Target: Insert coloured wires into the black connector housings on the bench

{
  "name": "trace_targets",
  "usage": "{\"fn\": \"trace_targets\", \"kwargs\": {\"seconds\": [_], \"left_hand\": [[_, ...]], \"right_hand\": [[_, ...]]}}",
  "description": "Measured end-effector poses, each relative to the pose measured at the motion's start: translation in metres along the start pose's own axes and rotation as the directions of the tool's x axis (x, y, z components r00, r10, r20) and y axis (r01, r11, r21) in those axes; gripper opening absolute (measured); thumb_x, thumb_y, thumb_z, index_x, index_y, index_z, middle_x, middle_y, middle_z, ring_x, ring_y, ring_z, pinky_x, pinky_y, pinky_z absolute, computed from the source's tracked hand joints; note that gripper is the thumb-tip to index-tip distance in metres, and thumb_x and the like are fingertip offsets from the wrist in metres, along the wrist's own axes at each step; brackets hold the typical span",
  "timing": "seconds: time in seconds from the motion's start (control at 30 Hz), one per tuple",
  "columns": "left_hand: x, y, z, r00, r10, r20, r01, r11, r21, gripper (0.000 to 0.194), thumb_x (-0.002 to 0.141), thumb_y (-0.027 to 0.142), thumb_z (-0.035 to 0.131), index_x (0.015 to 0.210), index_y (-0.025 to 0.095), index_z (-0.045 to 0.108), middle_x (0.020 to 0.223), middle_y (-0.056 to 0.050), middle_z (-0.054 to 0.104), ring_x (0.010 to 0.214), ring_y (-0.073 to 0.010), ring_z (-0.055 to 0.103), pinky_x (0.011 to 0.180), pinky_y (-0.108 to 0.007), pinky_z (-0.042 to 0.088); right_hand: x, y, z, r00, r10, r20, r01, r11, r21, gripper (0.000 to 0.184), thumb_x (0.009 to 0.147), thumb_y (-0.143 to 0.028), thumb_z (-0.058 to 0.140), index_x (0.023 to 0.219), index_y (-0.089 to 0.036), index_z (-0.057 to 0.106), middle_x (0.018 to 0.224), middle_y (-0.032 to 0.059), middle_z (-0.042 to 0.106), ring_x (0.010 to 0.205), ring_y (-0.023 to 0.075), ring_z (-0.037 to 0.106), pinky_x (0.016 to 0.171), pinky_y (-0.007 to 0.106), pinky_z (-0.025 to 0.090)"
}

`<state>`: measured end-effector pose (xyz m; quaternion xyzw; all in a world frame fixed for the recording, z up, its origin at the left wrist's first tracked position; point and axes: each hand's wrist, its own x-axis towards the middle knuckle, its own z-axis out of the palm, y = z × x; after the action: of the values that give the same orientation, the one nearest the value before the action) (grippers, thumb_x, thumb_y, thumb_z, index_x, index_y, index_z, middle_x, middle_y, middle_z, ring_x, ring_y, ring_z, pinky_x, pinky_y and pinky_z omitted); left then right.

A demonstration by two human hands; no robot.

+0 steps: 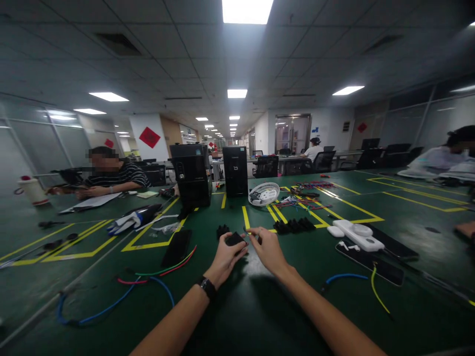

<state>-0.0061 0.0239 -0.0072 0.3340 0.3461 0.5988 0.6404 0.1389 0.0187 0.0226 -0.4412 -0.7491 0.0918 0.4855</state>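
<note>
In the middle of the head view, my left hand (226, 257) is closed around a small black block-like part (236, 240), whose exact kind I cannot make out. My right hand (267, 247) pinches just beside it, and a small dark tip shows at its fingertips, too small to name. Behind my left hand lies a cluster of small black parts (222, 230). Farther right, a row of similar black parts (295, 225) lies beyond my right hand. A black watch (207, 288) is on my left wrist.
Colored wires (111, 311) lie at left, near a dark phone-like slab (176, 248). A white power strip (356, 235) and a phone (371, 264) with earbuds lie right. Two black towers (235, 170) and a white fan grille (263, 194) stand behind. A person (118, 173) sits across, left.
</note>
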Motion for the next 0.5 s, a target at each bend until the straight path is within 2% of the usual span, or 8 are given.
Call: {"fn": "trace_targets", "kwargs": {"seconds": [0.17, 0.33, 0.5], "left_hand": [[-0.004, 0.004, -0.004, 1.0, -0.002, -0.003, 0.002, 0.997, -0.078, 0.046, 0.071, 0.0, 0.066, 0.104, 0.022, 0.043, 0.1, -0.004, 0.06, 0.086, -0.0148, 0.065, 0.085, -0.038, 0.054], [-0.002, 0.003, -0.001, 0.998, -0.041, 0.041, 0.044, 0.995, -0.086, 0.035, 0.077, 0.004, 0.06, 0.104, 0.021, 0.047, 0.098, -0.006, 0.061, 0.081, -0.0142, 0.065, 0.079, -0.037, 0.056], [-0.001, 0.004, -0.004, 0.997, -0.057, 0.042, 0.061, 0.993, -0.105, 0.032, 0.078, 0.003, 0.054, 0.104, 0.02, 0.047, 0.104, -0.008, 0.062, 0.086, -0.0174, 0.066, 0.079, -0.04, 0.056]], "right_hand": [[-0.011, -0.004, 0.014, 0.998, -0.036, 0.06, 0.039, 0.998, -0.046, 0.026, 0.086, -0.014, 0.053, 0.105, -0.02, 0.069, 0.09, 0.0059, 0.07, 0.078, 0.0166, 0.064, 0.077, 0.028, 0.048], [-0.015, 0.003, 0.016, 0.994, -0.07, 0.086, 0.073, 0.997, -0.036, 0.027, 0.085, -0.013, 0.053, 0.106, -0.021, 0.069, 0.095, 0.0066, 0.07, 0.085, 0.0181, 0.065, 0.081, 0.03, 0.049], [-0.016, 0.008, 0.014, 0.995, -0.086, 0.049, 0.086, 0.996, -0.003, 0.027, 0.088, -0.016, 0.05, 0.107, -0.021, 0.069, 0.097, 0.0071, 0.07, 0.087, 0.0184, 0.064, 0.08, 0.03, 0.049]]}}
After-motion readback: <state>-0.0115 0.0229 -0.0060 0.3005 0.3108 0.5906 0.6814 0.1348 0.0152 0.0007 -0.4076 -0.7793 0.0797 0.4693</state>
